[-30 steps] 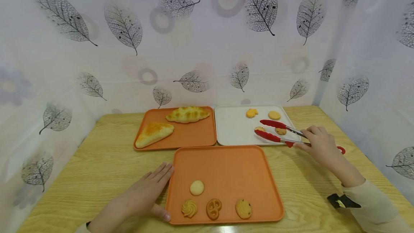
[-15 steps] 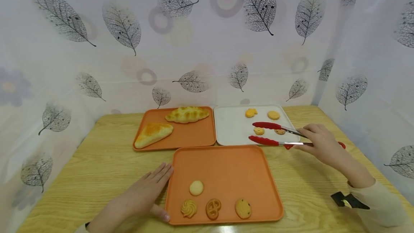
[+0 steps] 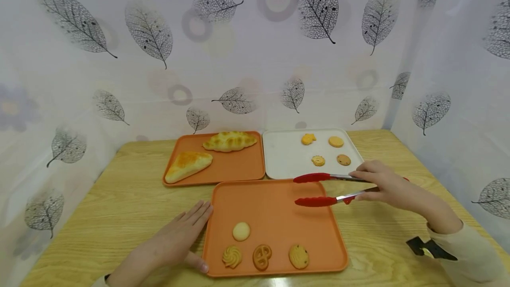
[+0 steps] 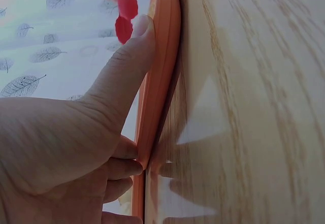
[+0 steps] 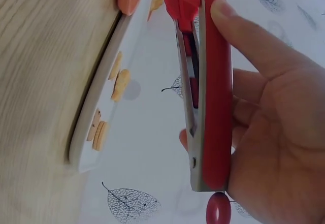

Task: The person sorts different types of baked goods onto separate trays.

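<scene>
My right hand grips red-tipped metal tongs, whose arms are spread with nothing between them, above the right back part of the front orange tray. In the right wrist view, the thumb lies on the red handle. With straight fingers my left hand touches that tray's left edge; its thumb lies along the rim in the left wrist view. On the tray lie a round cookie, a swirl cookie, a pretzel cookie and an oval cookie with dark bits.
Behind stands a white tray with a fish-shaped cracker, a round biscuit, a ring-like cookie and a speckled cookie. Left of it, another orange tray holds a triangular pastry and a long bread.
My right hand has brought the tongs from over the white tray toward me and left, above the front tray, their arms spreading wider. The left hand stays at the tray edge.
</scene>
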Demonstrator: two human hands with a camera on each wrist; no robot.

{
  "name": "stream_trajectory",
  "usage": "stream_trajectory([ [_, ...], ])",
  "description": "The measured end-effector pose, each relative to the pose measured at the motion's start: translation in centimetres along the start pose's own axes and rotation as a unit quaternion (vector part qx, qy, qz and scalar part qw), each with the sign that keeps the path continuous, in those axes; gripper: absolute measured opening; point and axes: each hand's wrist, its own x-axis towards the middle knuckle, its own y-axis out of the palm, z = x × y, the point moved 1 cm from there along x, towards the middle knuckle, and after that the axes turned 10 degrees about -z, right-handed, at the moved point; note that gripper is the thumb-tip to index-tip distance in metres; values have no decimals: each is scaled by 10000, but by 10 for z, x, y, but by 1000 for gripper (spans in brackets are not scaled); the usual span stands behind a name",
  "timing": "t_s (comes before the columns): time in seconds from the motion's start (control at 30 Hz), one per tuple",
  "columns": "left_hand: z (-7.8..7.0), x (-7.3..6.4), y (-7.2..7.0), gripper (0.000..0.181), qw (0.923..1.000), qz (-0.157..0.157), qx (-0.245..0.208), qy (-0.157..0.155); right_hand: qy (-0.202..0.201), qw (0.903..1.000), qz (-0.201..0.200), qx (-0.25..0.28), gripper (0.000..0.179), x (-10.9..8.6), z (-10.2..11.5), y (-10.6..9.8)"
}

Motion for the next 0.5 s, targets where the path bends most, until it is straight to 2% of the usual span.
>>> stream_trajectory([
  [0.17, 0, -1, 0, 127, 10000, -22, 9, 38, -11, 9970, 605, 490, 46, 2, 12, -7],
  [0.33, 0, -1, 0, 128, 10000, -10, 22, 60, 52, 9871, 1261, 988, 41, 4, 23, -15],
  [0.5, 0, -1, 0, 128, 10000, 7, 36, 27, 42, 9797, 1583, 1229, 42, 3, 30, -22],
])
